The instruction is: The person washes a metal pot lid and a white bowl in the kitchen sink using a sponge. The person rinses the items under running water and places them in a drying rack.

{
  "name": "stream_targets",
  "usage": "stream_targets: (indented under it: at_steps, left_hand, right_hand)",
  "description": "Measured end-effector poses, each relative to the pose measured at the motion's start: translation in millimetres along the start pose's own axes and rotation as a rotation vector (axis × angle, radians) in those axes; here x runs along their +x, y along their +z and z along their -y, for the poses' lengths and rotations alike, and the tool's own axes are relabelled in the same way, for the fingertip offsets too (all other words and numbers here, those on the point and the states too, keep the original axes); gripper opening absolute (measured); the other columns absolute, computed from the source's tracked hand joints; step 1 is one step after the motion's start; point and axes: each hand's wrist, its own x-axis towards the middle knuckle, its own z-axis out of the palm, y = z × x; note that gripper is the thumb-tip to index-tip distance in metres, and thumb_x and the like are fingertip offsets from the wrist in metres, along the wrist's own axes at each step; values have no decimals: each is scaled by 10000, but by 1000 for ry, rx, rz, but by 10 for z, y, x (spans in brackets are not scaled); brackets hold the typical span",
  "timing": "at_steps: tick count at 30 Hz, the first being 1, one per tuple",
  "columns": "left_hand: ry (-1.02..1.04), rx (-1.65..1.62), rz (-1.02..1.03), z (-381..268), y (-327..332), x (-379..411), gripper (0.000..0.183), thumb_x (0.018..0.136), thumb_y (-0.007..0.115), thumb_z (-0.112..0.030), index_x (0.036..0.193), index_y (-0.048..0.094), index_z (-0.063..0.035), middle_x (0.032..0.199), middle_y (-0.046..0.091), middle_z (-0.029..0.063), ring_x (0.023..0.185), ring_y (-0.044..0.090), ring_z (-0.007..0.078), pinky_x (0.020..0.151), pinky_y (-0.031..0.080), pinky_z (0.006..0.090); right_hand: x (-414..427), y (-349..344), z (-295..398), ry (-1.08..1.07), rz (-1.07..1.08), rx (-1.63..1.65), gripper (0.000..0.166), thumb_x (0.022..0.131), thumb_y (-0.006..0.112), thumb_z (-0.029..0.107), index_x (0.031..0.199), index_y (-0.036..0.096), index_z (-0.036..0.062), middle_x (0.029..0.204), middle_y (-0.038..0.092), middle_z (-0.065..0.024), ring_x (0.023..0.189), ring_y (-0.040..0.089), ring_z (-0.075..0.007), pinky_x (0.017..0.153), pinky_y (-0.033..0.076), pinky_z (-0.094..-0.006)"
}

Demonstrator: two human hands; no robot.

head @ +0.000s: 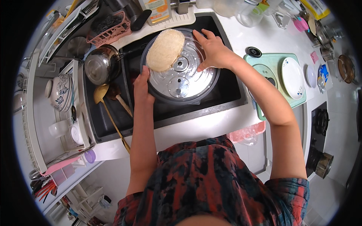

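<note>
A round lid point(195, 83) with a shiny metal inner plate and a dark rim is held over the black sink point(230, 87). Its plate has a few small holes and bears water drops. On the upper left of the plate rests an oval loofah sponge point(165, 50). My left hand point(143, 86) grips the lid's left rim, the thumb on top near the sponge's lower end. At the right rim is my right hand point(216, 52), its fingers spread along the upper edge and its thumb on the plate. The underside of the lid is hidden.
A steel saucepan point(102, 65) and a golden ladle point(101, 93) sit at the sink's left. Left of them stands a dish rack with a patterned bowl point(60, 91). To the right, a white oval plate point(292, 77) lies on a green board point(273, 60). A soap bottle point(159, 11) stands behind.
</note>
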Motion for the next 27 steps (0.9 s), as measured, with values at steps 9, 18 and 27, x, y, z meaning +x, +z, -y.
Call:
stream_targets:
  at_steps: [9, 18, 27]
  left_hand:
    - [-38, -38, -10, 32, -19, -146, 293, 866, 626, -156, 1123, 558, -34, 1039, 620, 41, 959, 585, 145, 883, 455, 305]
    - [-69, -71, -21, 128, 39, -111, 318, 881, 608, -161, 1165, 531, -42, 1125, 602, 57, 1019, 579, 177, 890, 460, 324]
    - [-53, -87, -86, 222, 83, -116, 331, 903, 568, -192, 1198, 513, -52, 1156, 593, 64, 1049, 575, 198, 912, 458, 356]
  right_hand:
    - [-1, 37, -41, 98, -39, 100, 1204, 449, 888, 220, 1438, 206, 143, 1389, 319, -212, 1226, 368, -403, 1034, 354, -430]
    - [4, 184, 141, 59, -239, -30, 1177, 497, 859, 359, 1428, 200, 69, 1436, 220, -251, 1295, 263, -445, 1066, 268, -452]
    - [113, 451, 359, 151, -204, 61, 1129, 562, 797, 301, 1441, 126, 71, 1462, 167, -242, 1349, 135, -454, 1074, 191, -545]
